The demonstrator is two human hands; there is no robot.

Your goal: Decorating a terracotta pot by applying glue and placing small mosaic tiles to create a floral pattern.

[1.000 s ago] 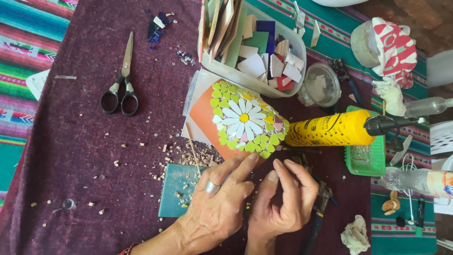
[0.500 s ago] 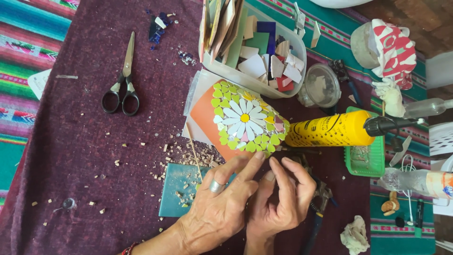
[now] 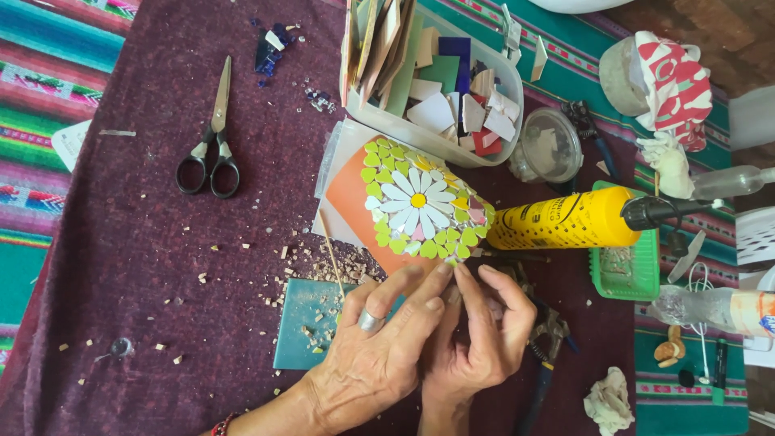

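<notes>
Dark purple cloth (image 3: 145, 266) over striped blanket, chip-littered. Left hand (image 3: 379, 355) and right hand (image 3: 480, 339), fingers pinched together, touch mosaic pot (image 3: 404, 210); anything gripped is hidden.

Glossy ceramic tile pieces cover the matt terracotta pot (image 3: 404, 206); scissors (image 3: 211, 137) have metal blades, and matt woven cloth (image 3: 121, 242) lies beneath.

A counter (image 3: 121, 242) under a maroon cloth (littered with chips) carries scissors (image 3: 211, 141) far left, a tile tub (image 3: 436, 89), a yellow glue bottle (image 3: 565, 220) and a teal tile (image 3: 311, 323).
</notes>
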